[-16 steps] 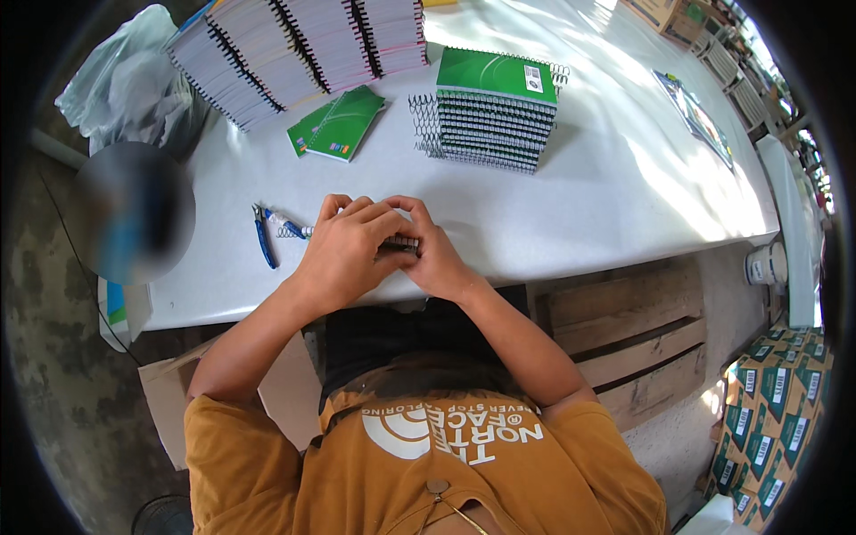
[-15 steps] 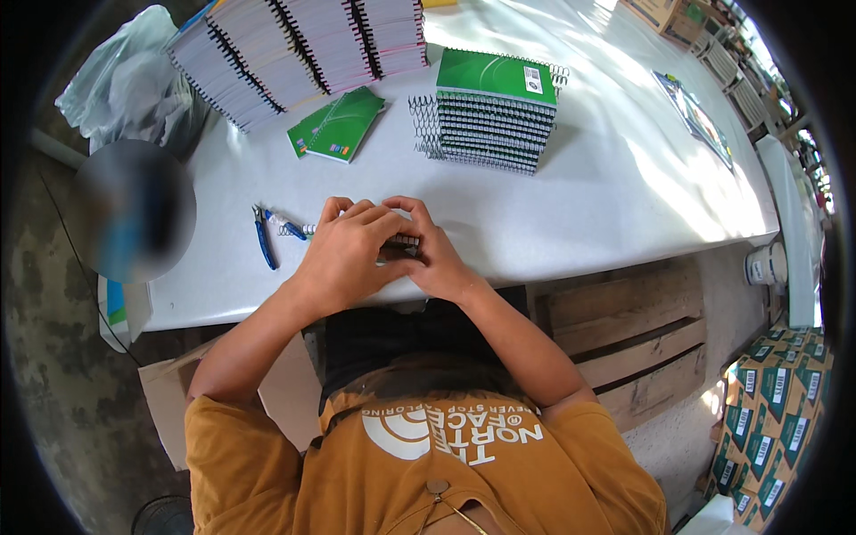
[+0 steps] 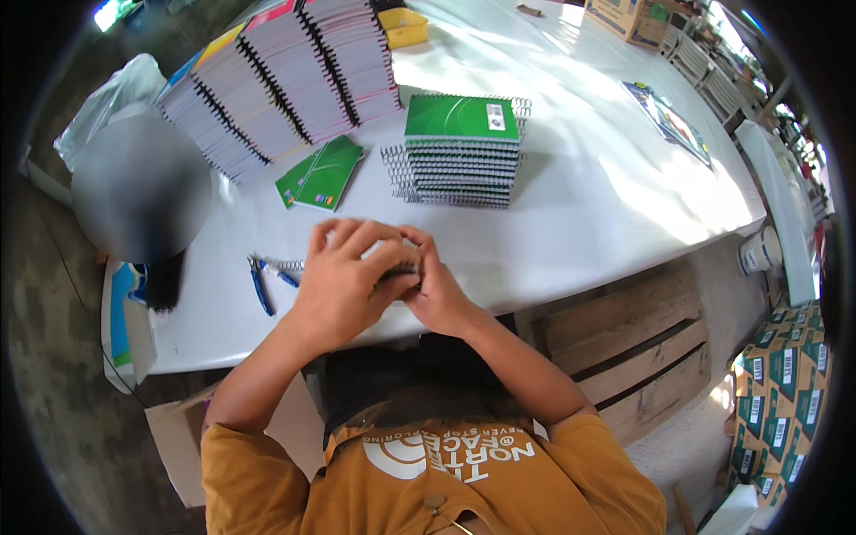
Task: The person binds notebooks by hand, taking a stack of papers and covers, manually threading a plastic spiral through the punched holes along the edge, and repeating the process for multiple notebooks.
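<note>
Both hands are closed around a small spiral notebook (image 3: 407,267) at the table's near edge; fingers hide most of it. My left hand (image 3: 346,278) covers it from the left, its thumb pressing the near side. My right hand (image 3: 439,290) grips the right end, fingers curled over. A thin wire coil (image 3: 292,265) sticks out to the left of my left hand. Beside it lie blue-handled pliers (image 3: 261,287), jaws pointing away, and a blue-and-white slim thing (image 3: 283,275) I cannot make out. Beyond my hands stands a stack of green spiral notebooks (image 3: 461,156).
Two green covers or booklets (image 3: 321,176) overlap farther left. Tall stacks of thick black-bound books (image 3: 285,85) stand behind them, near a yellow tray (image 3: 404,28). A blurred person (image 3: 143,192) is at the table's left end. A wooden crate (image 3: 624,343) sits below right.
The view has tilted, so table things sit lower in the picture and the yellow tray shows more. My left fingers have shifted over the notebook; both hands still hold it.
</note>
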`<state>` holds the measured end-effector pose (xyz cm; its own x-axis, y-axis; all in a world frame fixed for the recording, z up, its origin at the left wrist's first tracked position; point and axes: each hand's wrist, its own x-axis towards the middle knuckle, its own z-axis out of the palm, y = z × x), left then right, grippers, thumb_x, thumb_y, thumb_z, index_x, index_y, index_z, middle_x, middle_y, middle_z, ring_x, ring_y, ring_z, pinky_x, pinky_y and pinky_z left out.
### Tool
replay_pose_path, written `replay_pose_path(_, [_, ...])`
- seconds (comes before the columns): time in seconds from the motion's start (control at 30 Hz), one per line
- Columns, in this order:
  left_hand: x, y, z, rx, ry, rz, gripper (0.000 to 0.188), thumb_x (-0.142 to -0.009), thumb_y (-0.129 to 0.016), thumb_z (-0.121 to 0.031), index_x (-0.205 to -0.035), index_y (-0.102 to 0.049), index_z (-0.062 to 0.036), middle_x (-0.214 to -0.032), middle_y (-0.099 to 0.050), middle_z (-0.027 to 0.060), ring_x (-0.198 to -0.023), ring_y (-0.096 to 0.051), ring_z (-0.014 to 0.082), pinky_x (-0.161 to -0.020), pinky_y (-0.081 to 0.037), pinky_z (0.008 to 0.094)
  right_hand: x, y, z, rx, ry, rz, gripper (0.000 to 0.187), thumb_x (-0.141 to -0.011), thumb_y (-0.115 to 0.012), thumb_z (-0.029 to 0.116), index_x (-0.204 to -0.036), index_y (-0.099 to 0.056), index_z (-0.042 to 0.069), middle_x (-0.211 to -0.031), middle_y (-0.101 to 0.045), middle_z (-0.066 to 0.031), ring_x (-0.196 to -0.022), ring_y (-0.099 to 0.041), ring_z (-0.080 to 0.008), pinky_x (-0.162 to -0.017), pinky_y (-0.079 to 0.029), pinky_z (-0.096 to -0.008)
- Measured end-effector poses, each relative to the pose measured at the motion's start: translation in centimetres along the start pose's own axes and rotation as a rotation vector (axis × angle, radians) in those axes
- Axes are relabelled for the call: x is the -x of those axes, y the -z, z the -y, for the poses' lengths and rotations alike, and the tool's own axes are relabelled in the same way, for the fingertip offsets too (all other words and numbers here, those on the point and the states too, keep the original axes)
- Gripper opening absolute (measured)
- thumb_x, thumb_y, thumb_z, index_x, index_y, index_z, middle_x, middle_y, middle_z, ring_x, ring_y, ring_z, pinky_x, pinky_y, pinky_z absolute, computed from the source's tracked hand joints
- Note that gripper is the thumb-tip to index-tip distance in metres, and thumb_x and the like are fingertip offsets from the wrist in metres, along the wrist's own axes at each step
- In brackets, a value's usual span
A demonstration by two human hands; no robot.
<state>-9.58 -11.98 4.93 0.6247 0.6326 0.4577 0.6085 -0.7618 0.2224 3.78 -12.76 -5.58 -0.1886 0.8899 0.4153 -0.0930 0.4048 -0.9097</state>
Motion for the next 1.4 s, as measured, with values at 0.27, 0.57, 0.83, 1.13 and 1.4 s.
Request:
replay_pose_path(0.27, [-10.0,-3.9,5.1,-0.123,-0.084,-0.549,0.026,-0.068,-0.073,-0.018,-0.09,-0.061,-0.0082,-0.09,-0.061,0.0052,-0.088,-0.057,0.0246,-0.073,-0.045,0.0351,-10.3,12.9,7.4,0.761,0.405,-0.26,0.035,-0.067,-0.047,-0.006,-0.096,-0.057,0.012,-0.11,-0.059,-0.0079,-0.123,-0.038,-0.0292,-0.108,-0.013,-0.0411])
replay_pose_path(0.57, [-11.1,-11.5,6.8,0.543,0.56,-0.895,0.024,-0.083,-0.066,-0.022,-0.076,-0.057,-0.0007,-0.066,-0.055,0.0032,-0.06,-0.049,0.0106,-0.057,-0.042,0.0246,-10.0,11.0,-0.7,0.437,0.09,-0.709,0.054,-0.094,-0.043,0.038,-0.125,-0.043,-0.005,-0.116,-0.054,-0.025,-0.109,-0.052,-0.0349,-0.091,-0.041,-0.0348])
replay_pose_path(0.83, [-10.5,-11.4,8.4,0.668,0.507,-0.859,0.027,-0.088,-0.059,-0.028,-0.084,-0.057,-0.0007,-0.073,-0.055,0.0009,-0.066,-0.046,0.0076,-0.06,-0.04,0.0222,-10.1,10.2,-1.3,0.558,0.29,-1.0,0.031,-0.088,-0.057,0.019,-0.108,-0.055,-0.004,-0.098,-0.062,-0.0155,-0.089,-0.058,-0.026,-0.082,-0.044,-0.034])
replay_pose_path(1.13, [0.8,-8.6,17.6,-0.438,0.553,0.009,0.041,-0.078,-0.06,-0.029,-0.107,-0.058,-0.0001,-0.12,-0.049,0.0171,-0.111,-0.045,0.0321,-0.088,-0.041,0.042,-1.7,3.5,-0.5,0.144,0.149,-0.554,0.034,-0.086,-0.054,0.008,-0.117,-0.044,-0.001,-0.106,-0.056,-0.0121,-0.099,-0.053,-0.0187,-0.088,-0.04,-0.0327])
replay_pose_path(1.4, [2.0,-6.7,19.2,-0.419,0.588,-0.02,0.025,-0.08,-0.053,-0.019,-0.097,-0.056,-0.0015,-0.094,-0.061,0.0169,-0.088,-0.058,0.034,-0.066,-0.05,0.0433,-6.6,0.4,-4.0,-0.449,-0.675,-0.068,0.048,-0.09,-0.049,0.032,-0.125,-0.042,0.0,-0.115,-0.055,-0.0167,-0.106,-0.052,-0.0255,-0.091,-0.042,-0.0388])
